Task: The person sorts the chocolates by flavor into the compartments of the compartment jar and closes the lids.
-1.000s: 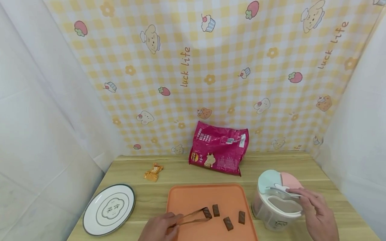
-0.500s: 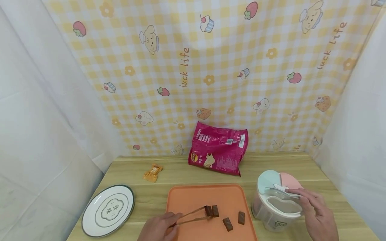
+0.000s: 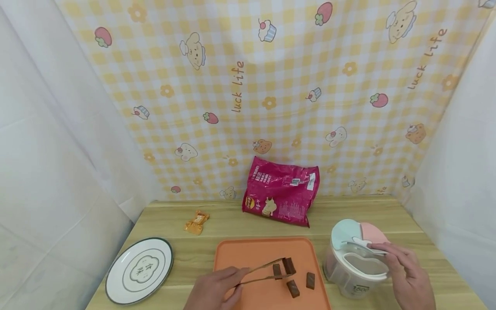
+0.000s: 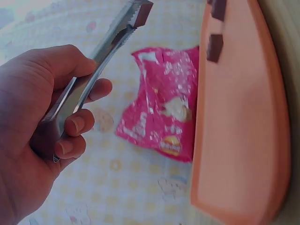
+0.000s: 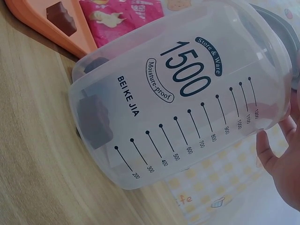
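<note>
The chocolate piece [image 3: 289,265] sits between the tips of the tongs [image 4: 78,96], over the near-middle orange tray [image 3: 248,254] — I see the left hand [image 3: 215,288] curled firmly round them, while at right the right hand [image 3: 413,277] pinches the container's [image 3: 348,280] raised flap [image 3: 358,248].

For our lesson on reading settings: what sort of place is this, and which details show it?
Probably a small staged tabletop set, as for filming: a checked cartoon backdrop hangs behind a wood-patterned table, with white drapes on both sides.
</note>
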Motion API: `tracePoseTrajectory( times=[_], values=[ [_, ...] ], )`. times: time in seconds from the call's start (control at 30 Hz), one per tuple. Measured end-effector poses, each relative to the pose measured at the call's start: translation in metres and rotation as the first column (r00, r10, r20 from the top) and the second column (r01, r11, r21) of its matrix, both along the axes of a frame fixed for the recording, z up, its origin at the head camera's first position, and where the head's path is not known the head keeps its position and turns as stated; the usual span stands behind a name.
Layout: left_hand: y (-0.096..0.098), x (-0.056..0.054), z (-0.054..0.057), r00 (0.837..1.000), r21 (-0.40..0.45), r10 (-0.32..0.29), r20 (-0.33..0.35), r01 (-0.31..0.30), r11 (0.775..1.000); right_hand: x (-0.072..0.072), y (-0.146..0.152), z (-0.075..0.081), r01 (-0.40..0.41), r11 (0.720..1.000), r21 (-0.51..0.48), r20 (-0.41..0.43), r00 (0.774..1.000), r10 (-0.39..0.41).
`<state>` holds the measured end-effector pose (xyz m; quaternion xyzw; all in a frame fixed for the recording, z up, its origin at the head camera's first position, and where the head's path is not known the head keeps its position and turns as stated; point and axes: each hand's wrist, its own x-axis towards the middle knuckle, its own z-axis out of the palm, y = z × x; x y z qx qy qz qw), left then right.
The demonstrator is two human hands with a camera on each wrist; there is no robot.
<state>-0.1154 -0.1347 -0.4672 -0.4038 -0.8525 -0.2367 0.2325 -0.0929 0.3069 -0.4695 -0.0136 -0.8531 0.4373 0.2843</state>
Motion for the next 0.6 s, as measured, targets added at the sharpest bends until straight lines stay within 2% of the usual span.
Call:
tracePoseTrajectory(
  times=[0.13, 0.3, 0.53, 0.6],
  values=[
    [0.020, 0.000, 0.006, 0.997, 0.057, -0.061, -0.040, 0.063, 0.996, 0.000, 0.001, -0.001, -0.003, 1.000, 0.014, 0.000, 1.000, 0.003],
    [0.046, 0.000, 0.009, 0.991, 0.094, -0.124, -0.043, 0.128, 0.987, 0.001, 0.000, -0.001, -0.015, 1.000, 0.023, 0.000, 1.000, 0.015],
    [0.079, -0.002, 0.010, 0.986, 0.117, -0.139, -0.092, 0.150, 0.982, 0.001, 0.000, -0.001, -0.030, 0.999, 0.021, -0.005, 1.000, 0.030],
    [0.088, -0.002, 0.010, 0.987, 0.139, -0.141, -0.075, 0.151, 0.979, 0.001, 0.000, -0.001, -0.033, 0.999, 0.019, -0.009, 0.999, 0.033]
  ],
)
